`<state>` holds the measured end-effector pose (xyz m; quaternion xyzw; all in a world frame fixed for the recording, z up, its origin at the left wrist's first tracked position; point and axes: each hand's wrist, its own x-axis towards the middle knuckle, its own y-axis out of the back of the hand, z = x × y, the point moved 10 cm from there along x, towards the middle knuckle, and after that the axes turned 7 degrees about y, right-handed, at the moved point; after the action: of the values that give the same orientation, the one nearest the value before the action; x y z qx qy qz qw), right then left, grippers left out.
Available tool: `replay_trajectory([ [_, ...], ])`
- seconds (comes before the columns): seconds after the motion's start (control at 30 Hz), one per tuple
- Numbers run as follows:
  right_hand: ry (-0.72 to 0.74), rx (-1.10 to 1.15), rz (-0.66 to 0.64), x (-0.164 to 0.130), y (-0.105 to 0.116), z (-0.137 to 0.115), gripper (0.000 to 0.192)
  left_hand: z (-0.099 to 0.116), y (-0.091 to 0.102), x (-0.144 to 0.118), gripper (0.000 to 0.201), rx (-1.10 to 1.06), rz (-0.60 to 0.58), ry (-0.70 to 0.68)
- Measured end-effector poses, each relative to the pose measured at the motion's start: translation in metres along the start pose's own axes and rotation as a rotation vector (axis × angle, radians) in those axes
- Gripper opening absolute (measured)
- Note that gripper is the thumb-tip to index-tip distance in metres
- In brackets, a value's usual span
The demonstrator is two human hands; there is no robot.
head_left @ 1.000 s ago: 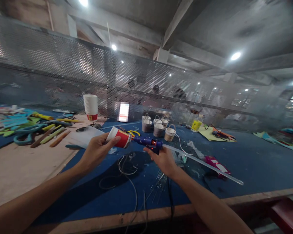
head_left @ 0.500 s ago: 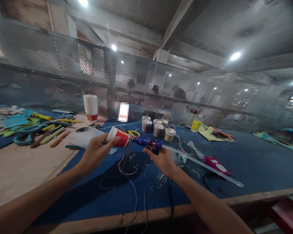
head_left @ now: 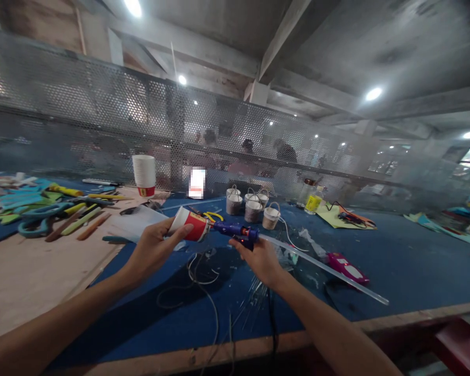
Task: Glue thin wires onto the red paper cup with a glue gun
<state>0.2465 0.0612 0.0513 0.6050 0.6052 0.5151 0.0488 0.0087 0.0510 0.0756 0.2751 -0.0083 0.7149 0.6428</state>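
My left hand (head_left: 156, 245) is closed round a red and white paper cup (head_left: 196, 227), tilted on its side with its base toward the right. In my right hand (head_left: 260, 256) is a blue glue gun (head_left: 231, 228), its nozzle at the cup's base edge; whether it touches I cannot tell. A long clear glue stick (head_left: 321, 265) sticks out of the gun's back end toward the lower right. Just behind the cup lie yellow scissor handles (head_left: 214, 216). Several small wrapped cups with looped handles (head_left: 253, 209) stand beyond the gun.
A stack of paper cups (head_left: 144, 175) stands at the back left. Scissors (head_left: 37, 223) and several tools lie on the board at left. Loose cord (head_left: 215, 308) and thin clear strands cover the blue table before me. A magenta packet (head_left: 347, 269) and bottles (head_left: 314, 201) are at right.
Both hands keep nearly the same pose, with the cup and the glue gun's nozzle still together. The whole view has shifted very slightly.
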Motion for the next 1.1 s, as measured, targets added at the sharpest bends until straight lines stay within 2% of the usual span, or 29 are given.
replay_trajectory([
  [0.33, 0.000, 0.018, -0.009, -0.0001, 0.0002, -0.0009, 0.038, 0.0026, 0.0013, -0.0017, 0.033, 0.064, 0.015, -0.028],
  [0.97, -0.029, 0.053, -0.005, 0.0008, 0.0009, 0.0003, 0.034, 0.0091, 0.0020, -0.0051, 0.030, 0.198, 0.065, -0.183],
  [1.1, -0.013, 0.039, -0.003, 0.0009, 0.0011, -0.0003, 0.034, 0.0074, 0.0031, -0.0039, 0.031, 0.192, 0.071, -0.171],
])
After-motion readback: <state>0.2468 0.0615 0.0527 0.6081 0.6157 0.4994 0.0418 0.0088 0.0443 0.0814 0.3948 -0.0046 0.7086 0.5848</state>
